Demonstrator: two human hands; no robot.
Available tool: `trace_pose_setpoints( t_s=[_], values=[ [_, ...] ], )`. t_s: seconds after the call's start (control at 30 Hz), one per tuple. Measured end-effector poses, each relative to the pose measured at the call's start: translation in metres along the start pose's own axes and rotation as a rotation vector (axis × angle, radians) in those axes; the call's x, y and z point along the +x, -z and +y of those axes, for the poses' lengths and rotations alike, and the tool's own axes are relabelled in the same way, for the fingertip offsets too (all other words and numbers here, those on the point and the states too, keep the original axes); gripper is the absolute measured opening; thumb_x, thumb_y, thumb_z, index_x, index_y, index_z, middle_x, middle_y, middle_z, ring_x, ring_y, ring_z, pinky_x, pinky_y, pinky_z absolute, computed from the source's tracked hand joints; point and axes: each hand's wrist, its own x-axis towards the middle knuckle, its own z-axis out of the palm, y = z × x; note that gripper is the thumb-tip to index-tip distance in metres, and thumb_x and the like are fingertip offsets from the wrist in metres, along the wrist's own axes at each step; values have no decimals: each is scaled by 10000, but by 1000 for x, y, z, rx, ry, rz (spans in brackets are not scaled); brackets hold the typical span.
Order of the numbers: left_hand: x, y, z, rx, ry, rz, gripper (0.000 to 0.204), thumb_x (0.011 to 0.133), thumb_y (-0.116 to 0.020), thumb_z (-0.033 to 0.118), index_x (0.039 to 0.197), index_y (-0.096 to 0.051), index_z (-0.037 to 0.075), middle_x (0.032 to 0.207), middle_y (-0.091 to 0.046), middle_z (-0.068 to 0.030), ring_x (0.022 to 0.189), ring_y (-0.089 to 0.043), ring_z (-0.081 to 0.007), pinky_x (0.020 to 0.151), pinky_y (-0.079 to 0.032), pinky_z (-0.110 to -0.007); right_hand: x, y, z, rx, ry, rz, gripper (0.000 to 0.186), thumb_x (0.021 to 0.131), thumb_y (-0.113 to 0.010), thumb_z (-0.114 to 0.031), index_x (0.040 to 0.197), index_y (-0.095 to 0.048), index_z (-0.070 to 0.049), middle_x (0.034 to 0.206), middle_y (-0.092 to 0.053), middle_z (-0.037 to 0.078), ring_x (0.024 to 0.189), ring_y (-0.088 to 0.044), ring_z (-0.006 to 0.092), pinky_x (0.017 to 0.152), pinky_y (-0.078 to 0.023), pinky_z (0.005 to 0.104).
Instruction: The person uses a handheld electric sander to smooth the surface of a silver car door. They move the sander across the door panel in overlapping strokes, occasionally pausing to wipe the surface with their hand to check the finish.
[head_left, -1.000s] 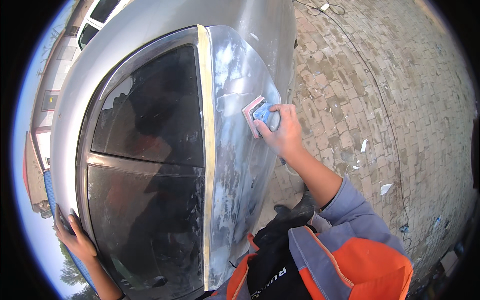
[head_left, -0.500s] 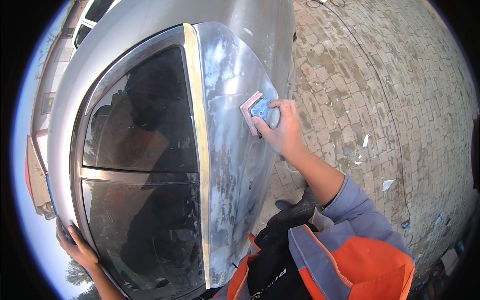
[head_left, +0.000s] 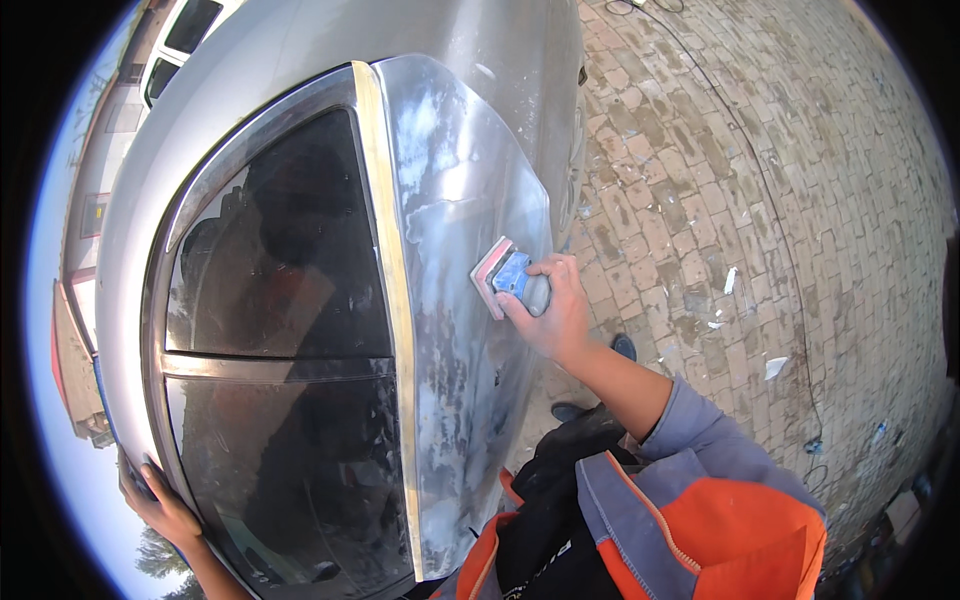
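My right hand (head_left: 552, 312) is wrapped round the grey knob of a hand sanding block (head_left: 512, 275) with a blue body and a pink-edged pad. The pad rests against the car's door panel (head_left: 445, 260), which is sanded to a patchy grey, white and bluish surface. A strip of yellowish masking tape (head_left: 385, 230) runs along the panel's edge beside the dark side windows (head_left: 285, 250). At the far left, my left hand (head_left: 165, 510) lies on the car's roof edge, thumb and fingers apart; part of it is hard to make out.
Brick paving (head_left: 700, 200) stretches along the right side, with white scraps (head_left: 775, 368) and a thin dark cable (head_left: 765, 170) on it. My shoes (head_left: 568, 411) stand close to the car. A white vehicle (head_left: 185, 35) is parked beyond, at the upper left.
My right hand has drawn the sanding block down the panel, toward me and slightly left. My left hand stays at the roof edge. The view has shifted slightly.
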Motion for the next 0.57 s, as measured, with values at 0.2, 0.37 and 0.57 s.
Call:
trace_pose_setpoints(
  t_s=[0.2,0.37,0.57],
  values=[
    [1,3,1,59,-36,-4,628,1141,-535,432,1552,-555,-42,1530,-574,-258,1430,-531,-380,1223,-401,-488,113,10,6,-29,-194,58,556,864,-892,-389,1242,-612,-94,1255,-603,163,1061,-695,386,926,-569,476],
    [3,1,0,-9,8,-11,636,1145,-540,431,1554,-542,-56,1526,-549,-263,1413,-551,-366,1164,-486,-464,166,23,-8,3,-430,-6,613,907,-840,-468,1320,-599,-83,1346,-596,169,1134,-704,391,964,-575,478],
    [4,2,-2,-63,14,-42,633,1143,-561,427,1575,-522,-35,1592,-467,-253,1425,-542,-372,1184,-500,-494,149,23,-26,-72,-299,-84,565,903,-864,-420,1307,-629,-103,1325,-625,173,1190,-687,345,1032,-563,469]
  ],
)
